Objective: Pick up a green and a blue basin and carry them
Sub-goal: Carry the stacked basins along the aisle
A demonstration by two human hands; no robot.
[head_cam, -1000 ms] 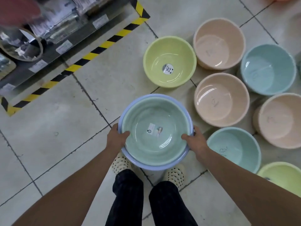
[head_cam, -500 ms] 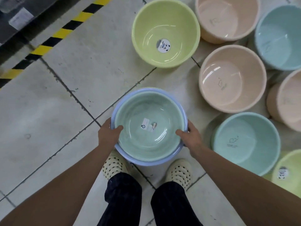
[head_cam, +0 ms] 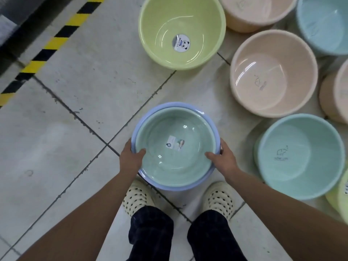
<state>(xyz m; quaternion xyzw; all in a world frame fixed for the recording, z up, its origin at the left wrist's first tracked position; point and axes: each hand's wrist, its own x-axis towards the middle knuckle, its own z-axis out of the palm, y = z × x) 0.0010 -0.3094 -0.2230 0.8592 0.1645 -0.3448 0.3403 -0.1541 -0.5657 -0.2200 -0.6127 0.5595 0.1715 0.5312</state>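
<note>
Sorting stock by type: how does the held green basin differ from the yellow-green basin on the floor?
The green basin is pale mint and nested inside a blue basin, gripped by the left hand and right hand. The yellow-green basin is lime and sits alone on the tiles. Its sticker is round with a panda; the green basin's is rectangular. Both are round, glossy and empty.

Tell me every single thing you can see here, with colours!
green basin: 1, pale green, nested in the blue one, held
blue basin: 1, lilac-blue, outermost, held
yellow-green basins: 2, top centre and right edge
peach basins: 3, upper right
aqua basins: 2, right and top right
striped tape: 1, yellow-black, upper left
floor: grey tiles
shoes: 2, cream, bottom
left hand: grip on rims
right hand: grip on rims
</note>
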